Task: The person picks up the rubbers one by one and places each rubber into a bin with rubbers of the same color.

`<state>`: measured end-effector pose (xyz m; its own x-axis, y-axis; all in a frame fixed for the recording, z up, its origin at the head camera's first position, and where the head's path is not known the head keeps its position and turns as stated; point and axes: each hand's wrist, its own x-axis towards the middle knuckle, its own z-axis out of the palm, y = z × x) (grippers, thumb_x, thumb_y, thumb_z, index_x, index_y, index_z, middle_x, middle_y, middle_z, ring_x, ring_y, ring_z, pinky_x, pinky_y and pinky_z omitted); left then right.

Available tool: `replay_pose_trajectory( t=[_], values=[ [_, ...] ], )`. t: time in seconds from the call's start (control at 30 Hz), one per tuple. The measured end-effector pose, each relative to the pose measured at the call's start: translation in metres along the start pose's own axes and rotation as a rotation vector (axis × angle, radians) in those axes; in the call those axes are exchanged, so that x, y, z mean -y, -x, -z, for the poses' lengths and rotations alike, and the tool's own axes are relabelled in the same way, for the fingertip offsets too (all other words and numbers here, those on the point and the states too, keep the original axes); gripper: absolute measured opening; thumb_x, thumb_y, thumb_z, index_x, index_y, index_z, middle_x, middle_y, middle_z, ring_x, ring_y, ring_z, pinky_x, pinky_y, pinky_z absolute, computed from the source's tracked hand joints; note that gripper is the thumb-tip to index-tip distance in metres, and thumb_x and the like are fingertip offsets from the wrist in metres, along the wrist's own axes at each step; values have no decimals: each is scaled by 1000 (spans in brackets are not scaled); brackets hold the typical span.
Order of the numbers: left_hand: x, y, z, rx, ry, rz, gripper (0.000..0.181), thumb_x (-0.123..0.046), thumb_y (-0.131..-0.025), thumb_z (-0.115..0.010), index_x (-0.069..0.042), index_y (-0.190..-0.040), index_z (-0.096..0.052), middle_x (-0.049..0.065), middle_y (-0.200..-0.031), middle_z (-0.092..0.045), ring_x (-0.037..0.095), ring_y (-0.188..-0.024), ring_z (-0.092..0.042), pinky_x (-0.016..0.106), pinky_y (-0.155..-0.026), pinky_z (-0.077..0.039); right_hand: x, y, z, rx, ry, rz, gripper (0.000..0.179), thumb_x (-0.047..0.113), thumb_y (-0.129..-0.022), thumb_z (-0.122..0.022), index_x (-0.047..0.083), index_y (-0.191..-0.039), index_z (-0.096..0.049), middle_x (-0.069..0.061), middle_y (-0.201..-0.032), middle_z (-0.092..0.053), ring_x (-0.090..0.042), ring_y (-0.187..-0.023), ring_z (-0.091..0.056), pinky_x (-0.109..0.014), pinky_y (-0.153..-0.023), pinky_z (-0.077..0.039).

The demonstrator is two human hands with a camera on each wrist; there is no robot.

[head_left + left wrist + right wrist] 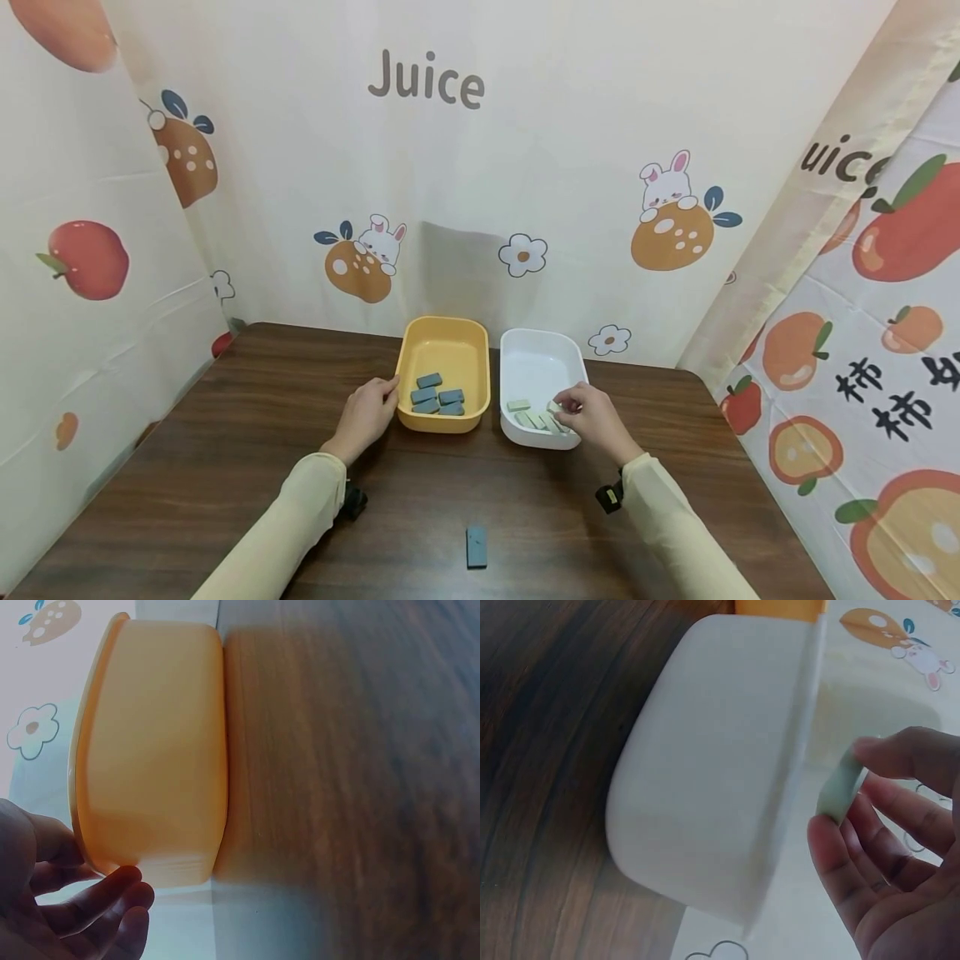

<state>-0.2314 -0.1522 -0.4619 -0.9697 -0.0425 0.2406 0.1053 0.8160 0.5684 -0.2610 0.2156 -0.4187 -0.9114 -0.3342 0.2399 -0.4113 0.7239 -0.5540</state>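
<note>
My left hand [366, 414] grips the rim of a yellow plastic tub [442, 423] at its left side; in the left wrist view the fingertips lie against the outer wall [154, 750]. Several blue-grey rectangular blocks [429, 381] lie inside that tub, toward its near end. Over the near right corner of a white tub [536, 358], my right hand [597, 419] pinches a pale green block [842, 787] between thumb and fingers, above the rim. Below it, several more pale green blocks [518, 406] lie in the white tub, some partly hidden by the hand.
The two tubs stand side by side on a dark wooden table [405, 500], near its back edge. One more blue-grey block [476, 547] lies on the table close to the front. A printed fabric curtain [525, 167] hangs behind and along both sides.
</note>
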Motion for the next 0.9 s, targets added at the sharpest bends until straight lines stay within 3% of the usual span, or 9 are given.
replay_pose_trajectory(
  t=[0.4, 0.9],
  values=[
    [-1, 0, -1, -22, 11, -5, 36, -15, -98, -55, -2, -131, -61, 15, -108, -69, 23, -77, -58, 40, -70, -49, -17, -10, -11, -7, 25, -50, 16, 0, -78, -71, -3, -93, -74, -11, -86, -64, -21, -80, -60, -32, -71, -50],
    [-1, 0, -1, -18, -4, -7, 36, -15, -98, -54, -2, -132, -60, 15, -107, -68, 23, -75, -57, 39, -68, -48, -21, -35, -26, 108, 84, -154, 18, 1, -81, -67, -3, -97, -74, -13, -92, -64, -23, -84, -59, -42, -81, -51]
  ],
)
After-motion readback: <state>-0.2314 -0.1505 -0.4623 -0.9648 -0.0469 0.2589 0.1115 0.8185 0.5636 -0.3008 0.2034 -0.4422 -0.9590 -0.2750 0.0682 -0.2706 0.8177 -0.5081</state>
